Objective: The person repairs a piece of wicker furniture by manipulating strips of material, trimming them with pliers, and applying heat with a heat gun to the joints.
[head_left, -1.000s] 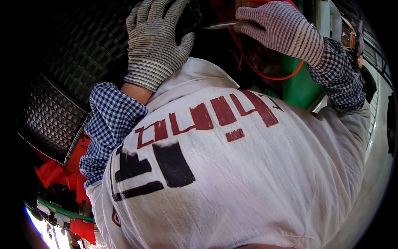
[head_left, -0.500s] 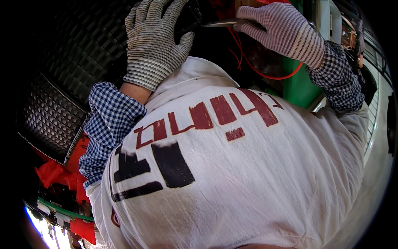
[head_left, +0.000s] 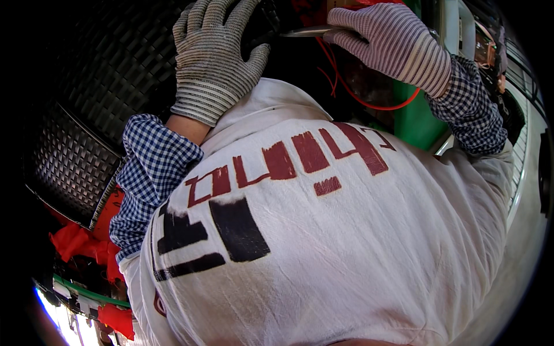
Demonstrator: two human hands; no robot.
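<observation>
My left hand (head_left: pixel 216 63), in a grey and white striped glove, lies over the dark edge of a black woven panel (head_left: pixel 115 63). Its fingers are stretched and apart, and the tips run up to the top of the view. To the right, my right hand (head_left: pixel 395 46), in a similar striped glove, pinches a slim, tapering metal tool (head_left: pixel 303 32). The tool's tip points left toward dark woven strips beside my left thumb; whether it touches them is hidden in shadow.
A thin red cord (head_left: pixel 378 108) loops below my right hand, in front of a green surface (head_left: pixel 412 121). Red cloth (head_left: pixel 81 242) and a second woven section (head_left: pixel 72 164) are at the left. My white printed shirt (head_left: pixel 346 248) fills the lower middle.
Both hands have stayed almost in place, with only a very slight shift. The metal tool is still in my right hand.
</observation>
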